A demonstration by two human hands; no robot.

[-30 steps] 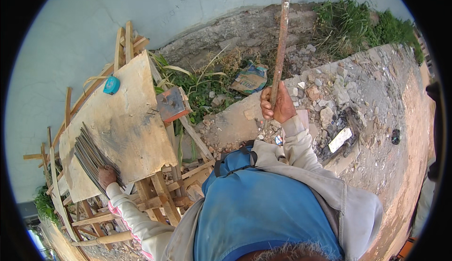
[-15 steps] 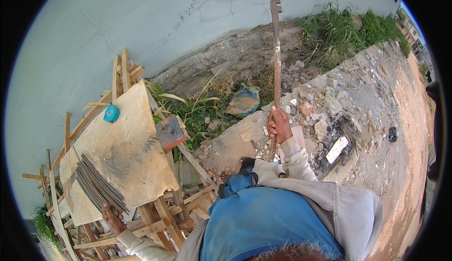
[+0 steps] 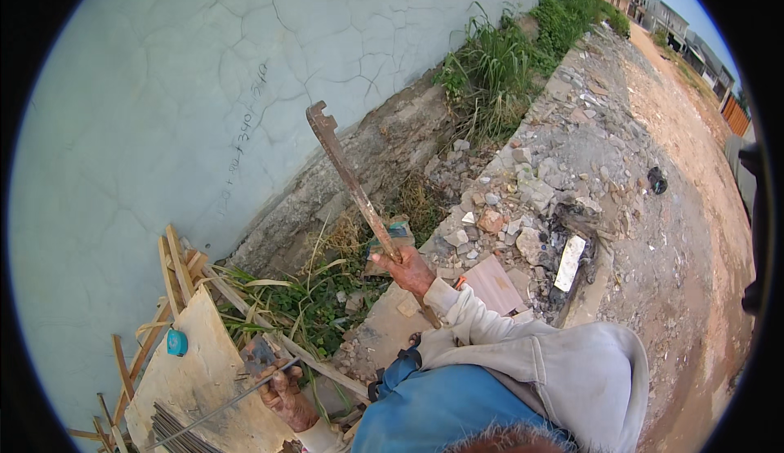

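Note:
My right hand (image 3: pixel 408 273) is closed around a long rusty rebar bending bar (image 3: pixel 353 185). The bar leans up and to the left, with its notched head in front of the wall. Low on the left, my left hand (image 3: pixel 291 401) grips one thin steel rod (image 3: pixel 214 412), which slants over a plywood board (image 3: pixel 198 367). A bundle of similar rods (image 3: pixel 173 432) lies on that board, partly cut off by the view's edge. Just beyond my left hand is a small metal-topped block (image 3: pixel 258 353), partly hidden by the hand and rod. A turquoise tape measure (image 3: pixel 176 343) sits on the board's far left edge.
A cracked pale wall (image 3: pixel 204 110) runs along the left and far side. Wooden battens (image 3: pixel 173 269) stick up behind the board. Weeds (image 3: pixel 306 306) grow between board and rubble (image 3: pixel 506 216). A white slab (image 3: pixel 569 263) lies to the right, before a dirt road (image 3: pixel 694 224).
My left hand has lifted a single rod from the bundle and moved right, toward the block. The bending bar has tilted left in my right hand. The view has turned.

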